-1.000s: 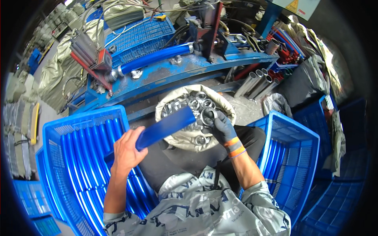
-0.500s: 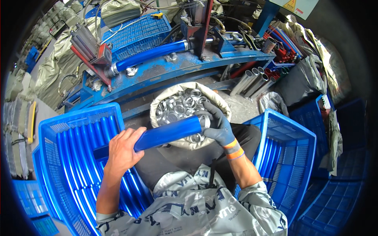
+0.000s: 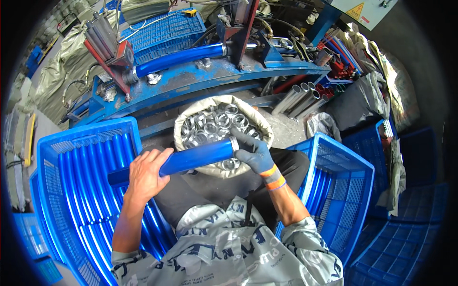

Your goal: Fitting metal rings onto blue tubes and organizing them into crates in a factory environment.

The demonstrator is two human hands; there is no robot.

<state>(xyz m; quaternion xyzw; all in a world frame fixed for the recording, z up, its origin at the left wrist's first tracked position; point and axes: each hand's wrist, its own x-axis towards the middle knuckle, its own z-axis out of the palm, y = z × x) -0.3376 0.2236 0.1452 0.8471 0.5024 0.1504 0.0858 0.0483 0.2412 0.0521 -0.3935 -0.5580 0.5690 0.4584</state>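
Observation:
My bare left hand (image 3: 148, 174) is wrapped round a blue metal tube (image 3: 200, 155), which lies slantwise over my lap with its right end higher. A silvery ring (image 3: 234, 144) sits at the tube's right end. My right hand (image 3: 253, 153), in a grey work glove with an orange-striped cuff, closes round that ring with its fingers and thumb. Just beyond the tube, a pale cloth sack (image 3: 180, 133) holds many loose metal rings (image 3: 222, 120).
Blue tubes fill the left crate (image 3: 43, 148); the right crate (image 3: 365, 167) holds several more. Ahead, a blue machine bench (image 3: 183, 78) carries another blue tube (image 3: 179, 58) between red uprights. Bare metal tubes (image 3: 303, 100) lean under the bench at right.
The ring, then apart from or only partly at the tube's end, now sits flush against it. My right hand has moved left with it, its fingers closer round the end.

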